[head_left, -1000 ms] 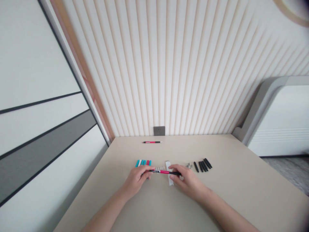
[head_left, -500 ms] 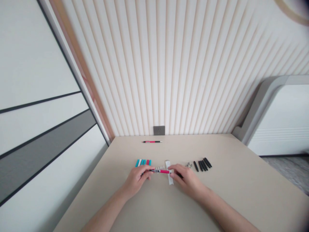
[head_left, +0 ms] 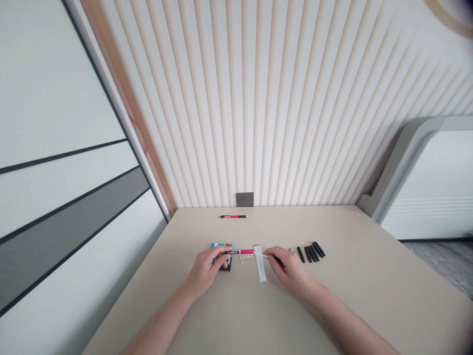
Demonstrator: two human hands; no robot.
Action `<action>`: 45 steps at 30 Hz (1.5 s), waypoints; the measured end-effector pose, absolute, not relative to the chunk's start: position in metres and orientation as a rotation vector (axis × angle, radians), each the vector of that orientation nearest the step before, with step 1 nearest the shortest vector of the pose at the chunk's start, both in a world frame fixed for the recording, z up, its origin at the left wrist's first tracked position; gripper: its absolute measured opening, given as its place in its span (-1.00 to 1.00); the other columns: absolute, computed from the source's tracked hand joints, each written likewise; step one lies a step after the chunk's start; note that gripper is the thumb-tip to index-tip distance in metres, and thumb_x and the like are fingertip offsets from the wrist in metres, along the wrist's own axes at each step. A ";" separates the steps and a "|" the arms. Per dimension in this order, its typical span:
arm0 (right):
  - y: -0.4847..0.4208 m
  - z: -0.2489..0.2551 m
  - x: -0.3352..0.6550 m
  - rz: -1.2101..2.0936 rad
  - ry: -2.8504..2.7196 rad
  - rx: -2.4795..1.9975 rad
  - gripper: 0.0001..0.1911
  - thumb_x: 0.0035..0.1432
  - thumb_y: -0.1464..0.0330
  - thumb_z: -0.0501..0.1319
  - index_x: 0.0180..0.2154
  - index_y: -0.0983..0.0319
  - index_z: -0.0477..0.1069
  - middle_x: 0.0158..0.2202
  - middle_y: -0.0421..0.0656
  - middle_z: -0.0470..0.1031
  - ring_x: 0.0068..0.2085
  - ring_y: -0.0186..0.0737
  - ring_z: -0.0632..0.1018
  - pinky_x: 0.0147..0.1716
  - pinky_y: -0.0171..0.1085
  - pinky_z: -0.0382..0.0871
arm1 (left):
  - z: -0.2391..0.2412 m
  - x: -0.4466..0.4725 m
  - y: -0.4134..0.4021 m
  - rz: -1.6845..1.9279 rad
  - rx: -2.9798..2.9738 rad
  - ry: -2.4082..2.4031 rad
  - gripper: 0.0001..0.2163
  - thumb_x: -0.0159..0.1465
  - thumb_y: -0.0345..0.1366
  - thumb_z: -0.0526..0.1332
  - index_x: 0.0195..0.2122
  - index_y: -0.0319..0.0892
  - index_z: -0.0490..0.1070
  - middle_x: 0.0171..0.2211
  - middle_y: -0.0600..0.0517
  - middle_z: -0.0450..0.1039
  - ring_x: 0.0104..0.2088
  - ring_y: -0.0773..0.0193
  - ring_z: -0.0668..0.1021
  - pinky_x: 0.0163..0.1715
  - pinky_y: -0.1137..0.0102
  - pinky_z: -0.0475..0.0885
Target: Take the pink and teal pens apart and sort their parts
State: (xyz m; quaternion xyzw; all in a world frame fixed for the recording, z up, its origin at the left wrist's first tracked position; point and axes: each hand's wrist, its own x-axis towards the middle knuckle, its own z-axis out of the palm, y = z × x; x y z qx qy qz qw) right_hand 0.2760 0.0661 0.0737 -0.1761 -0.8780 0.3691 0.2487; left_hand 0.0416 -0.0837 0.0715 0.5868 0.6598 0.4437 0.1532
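Observation:
My left hand (head_left: 207,267) pinches the black end of a pink-and-black pen barrel (head_left: 246,252), held level above the table. My right hand (head_left: 290,268) is closed on a thin white pen refill (head_left: 260,255), whose far end meets the open pink end of the barrel; how far it goes inside I cannot tell. Something black (head_left: 280,261) also shows under the right fingers. Below the hands lie several white refills (head_left: 260,270) side by side and some small white pieces (head_left: 245,257). Turquoise, red and white pen barrels (head_left: 228,266) are partly hidden by my left hand.
Several black grip sections (head_left: 311,253) lie in a row on the right of the table (head_left: 236,315). Small metallic parts (head_left: 291,250) are half hidden behind my right hand. A whole red-and-black pen (head_left: 234,216) lies near the wall, below a socket (head_left: 244,199).
My hands have drawn slightly apart and the barrel has risen a little. A white refill now shows between the barrel and my right fingers.

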 end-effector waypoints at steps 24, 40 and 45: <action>0.060 0.062 0.270 1.134 -2.429 -0.494 -0.60 0.37 0.27 -0.11 0.03 0.21 0.40 -0.33 -0.11 0.53 -0.34 -0.21 0.51 -0.29 -0.25 0.37 | 0.069 0.048 -0.085 1.210 1.819 1.876 -0.82 0.35 -0.26 0.13 -0.13 -0.15 0.49 -0.53 0.10 0.48 -0.52 0.38 0.49 -0.42 0.52 0.36; 0.050 0.069 0.268 1.185 -2.513 -0.460 -0.75 0.31 0.26 0.08 -0.14 0.18 0.49 -0.33 -0.17 0.56 -0.33 -0.21 0.51 -0.32 -0.32 0.29 | 0.067 0.048 -0.088 1.107 1.895 1.843 -0.83 0.30 -0.21 0.21 -0.20 -0.17 0.53 -0.44 0.06 0.54 -0.48 0.37 0.48 -0.45 0.54 0.33; 0.051 0.069 0.269 1.171 -2.546 -0.454 -0.74 0.32 0.24 0.06 -0.20 0.18 0.49 -0.33 -0.17 0.56 -0.31 -0.21 0.52 -0.30 -0.32 0.29 | 0.071 0.051 -0.089 1.121 1.902 1.807 -0.80 0.30 -0.18 0.19 -0.24 -0.18 0.53 -0.45 0.05 0.54 -0.47 0.35 0.48 -0.44 0.53 0.34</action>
